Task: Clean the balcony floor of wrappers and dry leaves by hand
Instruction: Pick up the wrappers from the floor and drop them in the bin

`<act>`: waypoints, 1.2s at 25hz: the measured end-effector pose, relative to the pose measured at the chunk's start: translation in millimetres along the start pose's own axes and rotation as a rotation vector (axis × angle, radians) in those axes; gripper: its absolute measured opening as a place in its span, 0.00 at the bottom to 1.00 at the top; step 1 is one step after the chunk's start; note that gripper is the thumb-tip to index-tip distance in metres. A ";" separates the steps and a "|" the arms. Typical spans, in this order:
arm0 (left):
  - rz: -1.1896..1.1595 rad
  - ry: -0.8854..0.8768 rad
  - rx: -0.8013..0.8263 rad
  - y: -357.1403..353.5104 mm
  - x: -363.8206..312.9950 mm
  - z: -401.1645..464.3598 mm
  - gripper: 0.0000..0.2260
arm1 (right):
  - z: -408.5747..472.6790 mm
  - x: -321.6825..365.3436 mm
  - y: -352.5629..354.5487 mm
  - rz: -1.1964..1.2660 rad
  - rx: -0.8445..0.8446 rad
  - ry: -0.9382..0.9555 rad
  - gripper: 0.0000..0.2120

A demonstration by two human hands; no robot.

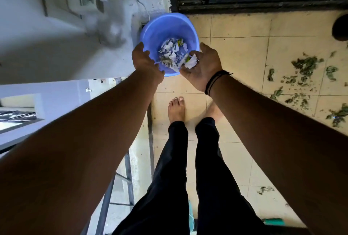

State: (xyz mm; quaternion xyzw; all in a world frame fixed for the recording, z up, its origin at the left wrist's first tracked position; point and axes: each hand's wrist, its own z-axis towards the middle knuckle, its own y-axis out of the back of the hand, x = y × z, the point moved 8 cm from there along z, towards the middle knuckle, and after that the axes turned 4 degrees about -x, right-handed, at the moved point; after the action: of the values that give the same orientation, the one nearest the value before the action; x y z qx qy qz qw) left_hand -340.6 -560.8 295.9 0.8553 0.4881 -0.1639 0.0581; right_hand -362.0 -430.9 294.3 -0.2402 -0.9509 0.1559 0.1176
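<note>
Standing barefoot on the stained balcony floor (235,52) strewn with dry leaves (305,65)
Left hand (146,61) gripped the blue bucket (165,27); right hand (202,65) clutched paper wrappers (192,61) above it

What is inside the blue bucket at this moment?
Inside the blue bucket lie torn white paper scraps with some green bits. The right hand holds more scraps over the rim. The bucket's bottom beneath them is covered.

Honestly nothing readable here: the torn paper scraps (174,51) in the blue bucket (165,27) at the upper middle carry dark printed marks, but they're too small and blurry to make out.
</note>
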 end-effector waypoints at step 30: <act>1.558 -0.045 0.211 -132.1 259.4 -110.9 0.04 | -143.0 26.6 321.9 0.107 -0.468 -0.119 0.08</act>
State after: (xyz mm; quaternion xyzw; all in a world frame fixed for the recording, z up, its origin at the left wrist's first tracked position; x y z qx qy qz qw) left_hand -306.8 -252.1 320.7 0.9486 -0.2715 -0.1388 0.0847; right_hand -206.8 -114.3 316.7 -0.3013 -0.9523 -0.0489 -0.0061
